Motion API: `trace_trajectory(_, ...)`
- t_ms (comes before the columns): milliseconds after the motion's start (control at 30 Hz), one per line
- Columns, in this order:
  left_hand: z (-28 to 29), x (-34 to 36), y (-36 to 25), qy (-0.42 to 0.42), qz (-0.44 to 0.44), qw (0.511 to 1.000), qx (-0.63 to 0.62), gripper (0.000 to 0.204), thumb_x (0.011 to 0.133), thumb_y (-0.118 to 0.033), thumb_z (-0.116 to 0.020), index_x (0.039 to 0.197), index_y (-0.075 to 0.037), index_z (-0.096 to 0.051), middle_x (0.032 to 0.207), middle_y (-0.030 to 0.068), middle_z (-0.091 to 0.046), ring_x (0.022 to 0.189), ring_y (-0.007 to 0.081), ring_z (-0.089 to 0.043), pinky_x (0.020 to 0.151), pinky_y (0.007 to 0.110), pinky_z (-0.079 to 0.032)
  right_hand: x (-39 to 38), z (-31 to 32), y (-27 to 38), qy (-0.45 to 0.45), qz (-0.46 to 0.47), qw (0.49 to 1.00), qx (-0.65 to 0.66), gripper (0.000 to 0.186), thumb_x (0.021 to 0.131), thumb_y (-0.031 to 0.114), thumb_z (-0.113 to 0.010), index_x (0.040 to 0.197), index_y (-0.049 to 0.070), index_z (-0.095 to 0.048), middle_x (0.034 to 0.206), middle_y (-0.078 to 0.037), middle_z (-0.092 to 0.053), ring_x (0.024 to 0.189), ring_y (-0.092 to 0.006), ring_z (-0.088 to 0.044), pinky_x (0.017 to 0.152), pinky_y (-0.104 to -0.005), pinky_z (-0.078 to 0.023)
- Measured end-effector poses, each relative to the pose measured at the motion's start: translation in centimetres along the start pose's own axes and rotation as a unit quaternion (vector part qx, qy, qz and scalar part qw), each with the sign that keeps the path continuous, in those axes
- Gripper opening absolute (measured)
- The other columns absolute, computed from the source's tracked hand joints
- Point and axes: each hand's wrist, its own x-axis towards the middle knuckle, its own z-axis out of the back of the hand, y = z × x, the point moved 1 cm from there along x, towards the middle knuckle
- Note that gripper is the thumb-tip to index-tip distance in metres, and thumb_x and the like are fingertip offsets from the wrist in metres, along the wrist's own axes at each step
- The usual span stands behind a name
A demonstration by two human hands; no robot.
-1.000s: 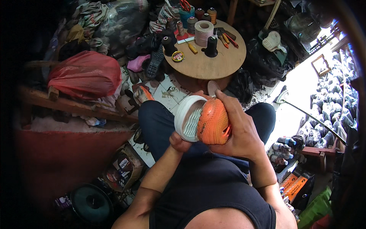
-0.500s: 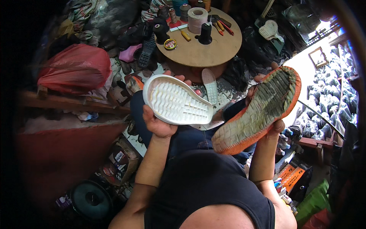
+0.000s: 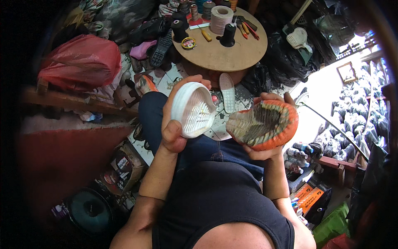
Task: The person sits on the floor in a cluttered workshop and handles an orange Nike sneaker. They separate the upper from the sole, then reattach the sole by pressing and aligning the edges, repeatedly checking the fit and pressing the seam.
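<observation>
Well, left hand [image 3: 174, 139]: wrapped round the white sole [image 3: 192, 110], my thumb pressed on its near outer wall and my fingers curled round the far side.
Right hand [image 3: 265, 154]: closed about the orange shoe [image 3: 265, 126], fingers over its far edge and part of my hand along its near edge; much of the grip is hidden behind it.
Place of both: held up over my lap, near each other with a gap between, the sole on my left and the shoe on my right.
Sole's feel: likely light, rubbery and springy; the raised rim should resist bending better than the ridged floor inside.
Sole's hold: I would judge the outer wall best, keeping my fingers off the inner face.
Shoe's feel: soft and floppy, I expect, as its rough grey underside lies bare; that worn surface may crumble or flake.
Shoe's hold: by the orange sides, both edges at once, so that it doesn't fold.
Slip: smooth white rubber could slide in a damp palm; the textured orange side looks grippier.
Beyond my knees: a loose pale sole [image 3: 227, 93] on the floor, near the round table [image 3: 232, 58], which bears a thread cone [image 3: 222, 20] and a yellow-handled tool [image 3: 205, 34].
</observation>
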Motion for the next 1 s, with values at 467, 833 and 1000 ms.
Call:
trace_trajectory(467,-1.6,-0.8,-0.6,0.021,0.022,1.0,0.004,0.119,0.079,-0.078,-0.075,0.156,0.007,-0.042,0.148,0.0192,-0.058,0.138,0.026,-0.058,0.118,0.038,-0.043,-1.4,-2.2,-0.4,0.071,0.085,0.993,-0.04,0.155,0.054,0.048,-0.109,0.166,0.004,-0.012,0.139,-0.028,-0.056,0.126,-0.0359,-0.062,0.105,-0.0482,-0.052)
trace_trajectory(833,-1.9,-1.2,-0.1,0.017,0.016,1.0,0.007,0.12,0.082,-0.081,-0.071,0.156,0.008,-0.042,0.149,0.0199,-0.059,0.139,0.0262,-0.057,0.119,0.039,-0.043,-0.7,-2.3,0.6,0.127,0.052,0.986,-0.095,0.148,0.052,0.041,-0.108,0.166,0.004,-0.022,0.143,-0.026,-0.056,0.128,-0.0386,-0.062,0.107,-0.0504,-0.051)
trace_trajectory(1000,-2.3,-1.2,0.2,0.016,0.004,0.999,0.04,0.119,0.084,-0.089,-0.061,0.152,0.008,-0.048,0.146,0.0178,-0.061,0.135,0.0247,-0.06,0.116,0.039,-0.046,1.2,-3.7,2.4,0.115,0.055,0.97,-0.207,0.123,0.052,0.038,-0.103,0.155,0.0,-0.047,0.139,-0.025,-0.066,0.12,-0.041,-0.069,0.1,-0.0486,-0.054)
